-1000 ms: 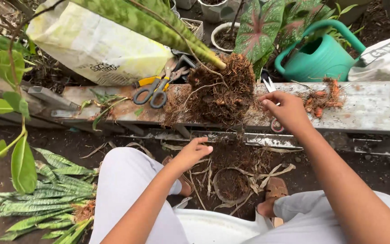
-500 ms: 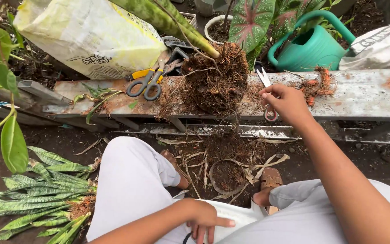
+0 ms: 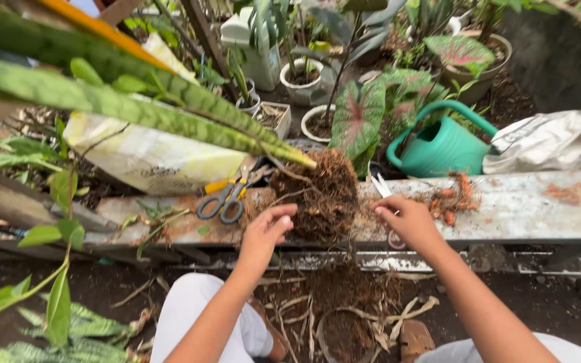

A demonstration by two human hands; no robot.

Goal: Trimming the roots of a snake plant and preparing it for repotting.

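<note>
**Both hands at the bared root ball on the metal beam**

At far left, long mottled green sword-shaped leaves (image 3: 136, 101) slanted across the view, joined to the tangled, reddish-brown fibrous root ball (image 3: 321, 195) lying on the worn, rust-stained grey metal beam (image 3: 539, 208). Behind it leaned a pale yellow-white plastic sack (image 3: 149, 158), and grey-handled scissors with yellow grips (image 3: 223, 202) lay untouched on the beam.

The left hand (image 3: 263, 235) touched the root ball's left side, fingers loosely curled and holding nothing. The plant was already out of its container, much of its soil gone: dark crumbs and dry strips lay on the ground around a small round soil-filled pot (image 3: 341, 333). Roots remained matted and uncut, so the cleaning looked partly done.

The right hand (image 3: 405, 222) rested right of the ball, fingers bent over small slim scissors (image 3: 384, 198); whether it gripped them, I could not tell. Further right lay orange root pieces (image 3: 448, 198) and a glossy teal plastic watering can (image 3: 438, 144).
</note>
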